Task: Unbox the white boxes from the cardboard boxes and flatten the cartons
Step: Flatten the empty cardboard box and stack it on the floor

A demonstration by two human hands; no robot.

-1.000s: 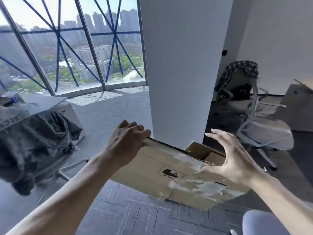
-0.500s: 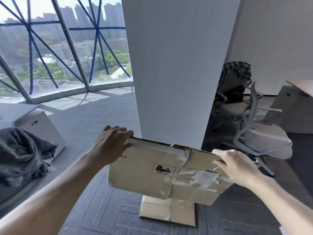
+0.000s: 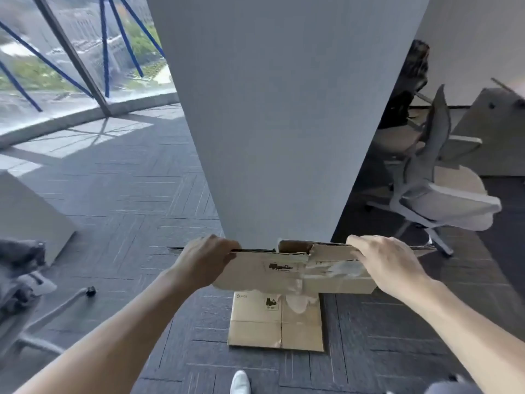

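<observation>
Both hands are gripping a flattened carton (image 3: 287,270) in the air before the pillar (image 3: 284,123): left hand (image 3: 206,261) clenching its left end, right hand (image 3: 383,263) clamping the right. It's hanging just above another flat carton (image 3: 275,325) lying on the floor (image 3: 127,194). A chair (image 3: 443,194) is standing off right.

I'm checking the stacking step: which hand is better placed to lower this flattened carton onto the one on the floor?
Neither clearly: left hand and right hand grip opposite ends of the held carton, directly above the floor carton. Probably both lower together.
</observation>
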